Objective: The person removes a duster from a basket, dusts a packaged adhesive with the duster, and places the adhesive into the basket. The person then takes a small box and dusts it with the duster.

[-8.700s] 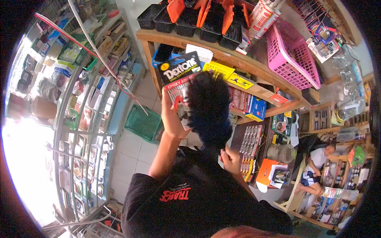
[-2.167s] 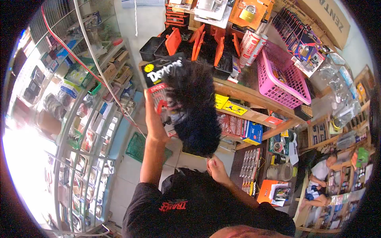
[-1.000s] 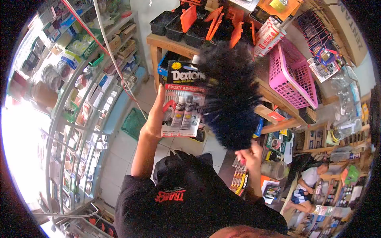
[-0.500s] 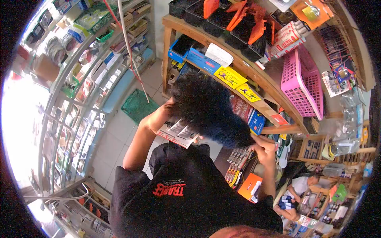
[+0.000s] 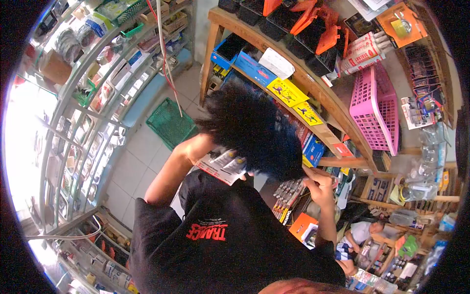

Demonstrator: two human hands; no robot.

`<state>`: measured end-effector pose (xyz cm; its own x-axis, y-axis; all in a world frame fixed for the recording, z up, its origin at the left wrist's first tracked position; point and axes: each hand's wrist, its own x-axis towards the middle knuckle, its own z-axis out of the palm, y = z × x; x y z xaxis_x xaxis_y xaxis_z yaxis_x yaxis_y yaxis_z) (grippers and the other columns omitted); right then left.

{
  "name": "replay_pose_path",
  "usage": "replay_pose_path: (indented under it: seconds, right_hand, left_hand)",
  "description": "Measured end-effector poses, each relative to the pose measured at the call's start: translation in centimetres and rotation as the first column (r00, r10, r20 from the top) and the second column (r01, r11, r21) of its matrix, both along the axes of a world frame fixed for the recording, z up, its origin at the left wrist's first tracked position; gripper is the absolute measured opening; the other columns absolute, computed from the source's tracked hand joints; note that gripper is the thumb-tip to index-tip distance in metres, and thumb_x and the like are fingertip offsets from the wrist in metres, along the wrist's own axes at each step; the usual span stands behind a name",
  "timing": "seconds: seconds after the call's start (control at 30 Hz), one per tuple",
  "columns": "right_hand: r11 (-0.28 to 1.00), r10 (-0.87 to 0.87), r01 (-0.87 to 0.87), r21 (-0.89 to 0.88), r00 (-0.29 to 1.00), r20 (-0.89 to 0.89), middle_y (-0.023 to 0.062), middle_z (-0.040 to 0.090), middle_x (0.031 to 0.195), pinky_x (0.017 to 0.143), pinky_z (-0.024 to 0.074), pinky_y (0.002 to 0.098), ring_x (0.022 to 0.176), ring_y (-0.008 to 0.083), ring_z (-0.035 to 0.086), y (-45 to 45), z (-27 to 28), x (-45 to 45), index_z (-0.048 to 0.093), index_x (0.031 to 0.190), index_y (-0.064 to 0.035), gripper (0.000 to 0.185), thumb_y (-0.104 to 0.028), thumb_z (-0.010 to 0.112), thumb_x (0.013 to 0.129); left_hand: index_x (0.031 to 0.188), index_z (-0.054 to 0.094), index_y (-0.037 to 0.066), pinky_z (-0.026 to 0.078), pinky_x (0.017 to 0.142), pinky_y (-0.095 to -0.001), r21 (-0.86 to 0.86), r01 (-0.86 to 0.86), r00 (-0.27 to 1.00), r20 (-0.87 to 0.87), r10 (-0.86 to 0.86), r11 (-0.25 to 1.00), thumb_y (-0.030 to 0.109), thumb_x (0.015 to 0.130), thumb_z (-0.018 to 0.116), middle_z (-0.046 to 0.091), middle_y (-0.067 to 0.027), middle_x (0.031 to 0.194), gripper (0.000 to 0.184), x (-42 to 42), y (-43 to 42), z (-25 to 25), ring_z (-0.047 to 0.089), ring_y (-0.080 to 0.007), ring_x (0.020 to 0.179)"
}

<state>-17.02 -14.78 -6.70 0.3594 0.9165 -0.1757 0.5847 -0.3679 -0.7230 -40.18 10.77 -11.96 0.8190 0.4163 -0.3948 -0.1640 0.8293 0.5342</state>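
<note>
A black feather duster [image 5: 252,130] with a bluish sheen fills the middle of the head view. My right hand [image 5: 319,185] is closed at its narrow lower-right end; the handle itself is hidden. My left hand [image 5: 197,148] grips a white carded pack [image 5: 219,166] with several small tubes on it, and a fingertip shows at the pack's far edge. Feathers lie over the pack's upper part and hide some of my left fingers.
A wooden shelf [image 5: 313,90] with yellow price cards and black bins stands ahead. A pink basket [image 5: 373,110] sits at right, and a green basket [image 5: 171,122] on the floor. Glass shelving [image 5: 93,122] curves along the left. Another person [image 5: 360,234] sits at lower right.
The view has shifted slightly. The feather duster and my right hand have moved a little left, with the feathers spread differently. The carded pack remains in my left hand.
</note>
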Motion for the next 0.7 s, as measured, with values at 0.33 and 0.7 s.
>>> replay_pose_path:
  seconds: [0.33,0.7]
  right_hand:
    - [0.994,-0.093,0.089,-0.065,0.994,-0.051,0.0152,0.066,0.098,0.090,0.0403,0.0290,0.097,0.0188,0.060,-1.1,-1.4,0.9,0.061,0.113,-0.0006,0.035,-0.005,0.060,0.079]
    - [0.993,-0.120,0.121,0.001,0.990,-0.067,0.0136,0.065,0.103,0.090,0.0404,0.0293,0.098,0.0194,0.059,-2.5,-3.0,2.4,0.061,0.112,0.0012,0.034,-0.007,0.062,0.079]
  left_hand:
    - [0.144,0.018,0.009,0.031,0.104,-0.0343,0.531,0.099,0.995,-0.030,-0.098,0.842,0.043,0.094,0.039,0.031,-0.0066,0.142,0.064,-0.7,0.2,-0.4,0.038,-0.0215,0.123]
    - [0.140,0.025,0.004,0.029,0.106,-0.0333,0.167,0.005,1.000,-0.021,-0.002,0.986,0.047,0.097,0.022,0.033,-0.0108,0.141,0.061,0.4,0.5,-1.3,0.036,-0.0226,0.126]
